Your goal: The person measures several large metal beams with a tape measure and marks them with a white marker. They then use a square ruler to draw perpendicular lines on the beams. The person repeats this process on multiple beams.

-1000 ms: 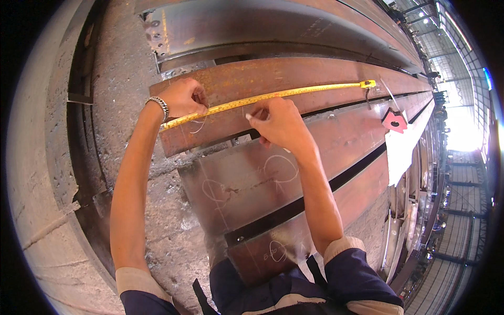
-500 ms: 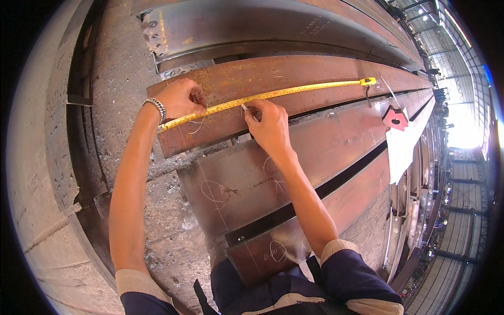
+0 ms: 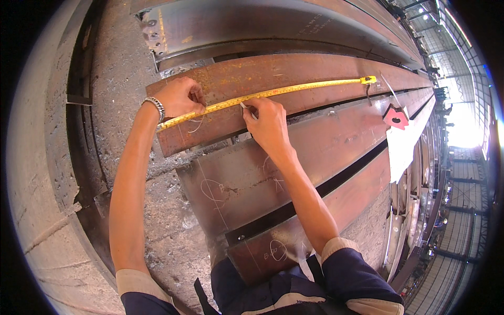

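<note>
A yellow tape measure [image 3: 299, 87] lies stretched along a rust-brown steel beam [image 3: 252, 68], its case resting toward the beam's far right part. My left hand [image 3: 178, 98], with a chain bracelet at the wrist, is closed over the blade near the beam's left end, fingertips curled against it. In a pinch, my right hand [image 3: 269, 119] holds a thin white marking stick [image 3: 243, 105], probably chalk. The stick's tip is close beside the tape's lower edge; whether it touches the steel I cannot tell. Chalk lines mark the beam's end below my left hand.
Nearer me lie two more steel beams [image 3: 336, 142] with chalk marks and a dark gap between them. White paper [image 3: 401, 152] and a pink-and-black object [image 3: 395, 118] rest on the right part. A large beam [image 3: 236, 26] lies beyond; a concrete ledge [image 3: 37, 184] runs along the left.
My right hand has shifted very slightly left along the tape with the white stick. The left hand and the tape measure stay practically in place.
</note>
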{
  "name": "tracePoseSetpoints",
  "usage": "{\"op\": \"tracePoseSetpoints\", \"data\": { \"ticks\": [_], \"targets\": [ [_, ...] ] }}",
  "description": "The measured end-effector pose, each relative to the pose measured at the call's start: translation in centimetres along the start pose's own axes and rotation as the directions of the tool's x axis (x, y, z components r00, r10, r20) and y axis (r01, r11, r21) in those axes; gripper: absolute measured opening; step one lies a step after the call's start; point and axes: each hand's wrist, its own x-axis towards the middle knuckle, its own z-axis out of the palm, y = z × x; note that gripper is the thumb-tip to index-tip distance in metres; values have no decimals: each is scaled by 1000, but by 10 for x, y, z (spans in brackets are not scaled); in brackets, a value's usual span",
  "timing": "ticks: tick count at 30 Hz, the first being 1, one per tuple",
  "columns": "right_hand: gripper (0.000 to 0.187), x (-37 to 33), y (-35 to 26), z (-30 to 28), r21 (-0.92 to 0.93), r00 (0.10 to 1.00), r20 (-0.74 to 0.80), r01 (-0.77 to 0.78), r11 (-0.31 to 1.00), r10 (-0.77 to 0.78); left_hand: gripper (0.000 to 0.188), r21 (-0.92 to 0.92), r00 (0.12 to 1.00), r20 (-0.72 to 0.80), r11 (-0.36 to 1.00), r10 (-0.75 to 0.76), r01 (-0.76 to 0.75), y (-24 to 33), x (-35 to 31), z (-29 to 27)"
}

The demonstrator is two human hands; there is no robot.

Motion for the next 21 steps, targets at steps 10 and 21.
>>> {"op": "tracePoseSetpoints", "data": {
  "ticks": [10,21],
  "targets": [
    [23,5,-23,-80,-463,948,281,0,886,147,27,-23,999,10,999,32,-32,-4,1,-1],
    [19,-65,2,-110,-128,920,300,-223,966,252,28,0,1000,-17,1000,8,-8,1,-2,0]
  ]
}}
